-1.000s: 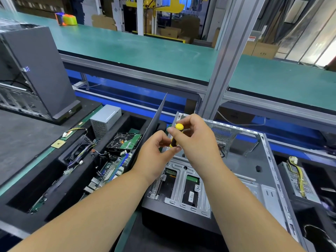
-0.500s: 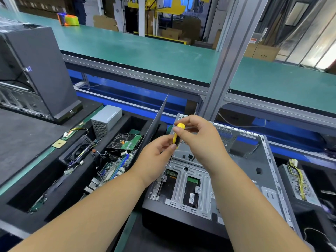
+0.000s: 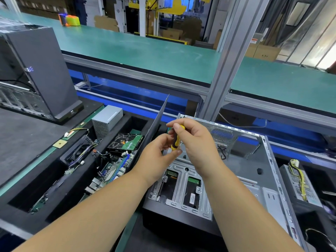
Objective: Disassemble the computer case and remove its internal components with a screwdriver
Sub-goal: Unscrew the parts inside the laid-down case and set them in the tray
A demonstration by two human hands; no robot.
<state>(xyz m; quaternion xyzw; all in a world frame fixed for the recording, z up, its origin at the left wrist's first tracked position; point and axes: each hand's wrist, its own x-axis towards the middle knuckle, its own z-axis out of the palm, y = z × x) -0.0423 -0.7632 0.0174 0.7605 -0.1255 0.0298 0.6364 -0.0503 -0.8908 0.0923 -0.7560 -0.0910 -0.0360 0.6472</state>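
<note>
Over the last second the right hand point(image 3: 195, 144) has regripped the yellow-handled screwdriver point(image 3: 176, 140) from its cap, the left hand point(image 3: 156, 157) pinching its lower end, above the open computer case point(image 3: 254, 171), so driving is judged imminent.

computer case point(image 3: 254, 170) centre | foam tray point(image 3: 54, 179) left | power supply point(image 3: 300, 182) right

Setting: factory disassembly line for electronics. Evidence: long green conveyor belt point(image 3: 145, 50) on aluminium-profile framing point(image 3: 234, 57); black foam sorting tray point(image 3: 54, 180) holding a power supply point(image 3: 107, 119), hard drive point(image 3: 127, 142) and circuit boards point(image 3: 112, 170); stacked cardboard boxes point(image 3: 263, 51) behind.
</note>
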